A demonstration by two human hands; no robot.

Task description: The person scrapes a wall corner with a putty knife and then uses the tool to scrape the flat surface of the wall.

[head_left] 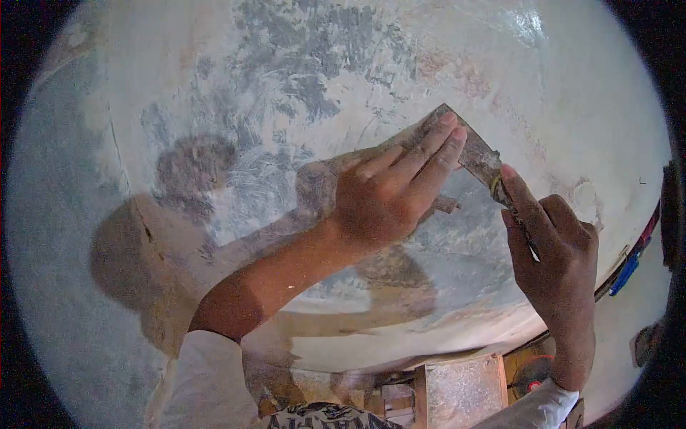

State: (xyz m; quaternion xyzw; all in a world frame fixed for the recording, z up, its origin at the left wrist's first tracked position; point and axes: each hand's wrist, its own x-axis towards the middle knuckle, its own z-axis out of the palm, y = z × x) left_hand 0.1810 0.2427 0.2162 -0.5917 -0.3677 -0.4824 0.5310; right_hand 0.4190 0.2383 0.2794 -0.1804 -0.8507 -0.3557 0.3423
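A long flat dusty tool lies slanted against the patchy grey and white surface. My left hand presses its outstretched fingers on the tool's upper end; the fingers are not wrapped round it. My right hand grips the tool's lower right end, index finger stretched along it, near a yellowish band. A short brownish stub shows just right of my left wrist. Whatever lies under my left palm is hidden.
Below the curved surface edge stands a dusty wooden box or stool, beside a dark round object with a red centre. A blue item is at the right edge. Shadows of my head and arms fall across the surface.
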